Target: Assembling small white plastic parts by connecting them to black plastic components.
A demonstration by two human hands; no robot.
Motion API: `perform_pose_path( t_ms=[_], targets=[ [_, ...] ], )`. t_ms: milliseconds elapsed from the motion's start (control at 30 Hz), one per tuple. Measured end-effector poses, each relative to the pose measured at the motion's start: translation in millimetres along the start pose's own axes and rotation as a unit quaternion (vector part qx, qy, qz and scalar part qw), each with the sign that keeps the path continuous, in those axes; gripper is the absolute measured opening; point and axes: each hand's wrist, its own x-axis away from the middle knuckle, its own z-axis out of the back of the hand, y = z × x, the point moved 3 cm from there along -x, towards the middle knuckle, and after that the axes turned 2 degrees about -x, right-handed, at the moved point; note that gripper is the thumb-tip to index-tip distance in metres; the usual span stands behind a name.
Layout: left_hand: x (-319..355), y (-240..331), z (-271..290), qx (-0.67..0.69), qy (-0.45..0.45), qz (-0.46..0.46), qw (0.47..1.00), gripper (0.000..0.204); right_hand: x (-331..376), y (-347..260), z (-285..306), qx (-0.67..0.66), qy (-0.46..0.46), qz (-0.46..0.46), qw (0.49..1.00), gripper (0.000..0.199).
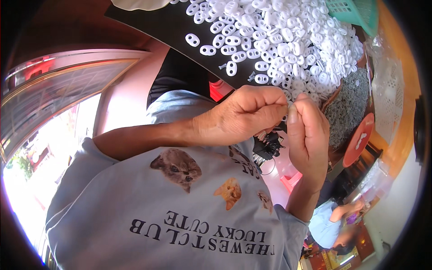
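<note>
My left hand point(243, 112) and my right hand point(310, 130) meet at the table's near edge, fingers curled and fingertips pinched together. Between them shows a sliver of a white cord lock piece point(284, 118) with a dark hole, mostly hidden by the left fingers. Whatever the right thumb and forefinger pinch is too covered to make out. Just beyond the hands spreads a large heap of white two-hole oval cord lock pieces point(270, 38). Two small metal springs, one a loose spring point(252, 76), lie beside the heap's near edge.
A mass of grey springs point(346, 110) lies right of the heap. Beside it sits a red dish point(358, 140) holding a few white pieces. A green basket point(355, 13) stands at the far right. Black parts point(267, 146) sit below my hands. Another person point(326, 225) sits at lower right.
</note>
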Motion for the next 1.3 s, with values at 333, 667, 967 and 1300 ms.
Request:
perform_pose_path(
  t_ms=[333, 667, 967, 1300],
  targets=[
    [-1, 7, 0, 0.01, -0.003, -0.003, 1.0, 0.02, 0, 0, 8, -0.084, 0.003, -0.057, 0.995, 0.009],
    [-2, 2, 4, 0.01, 0.009, -0.015, 1.0, 0.02, -1, 3, 2, -0.102, 0.035, -0.114, 0.988, 0.012],
    [3, 5, 6, 0.005, 0.033, -0.011, 0.999, 0.021, -3, -1, -16, -0.023, 0.129, -0.023, 0.991, 0.015],
    [2, 0, 8, -0.043, 0.07, -0.034, 0.996, 0.023, 0, -1, -31, -0.002, 0.2, -0.035, 0.979, 0.017]
  ],
)
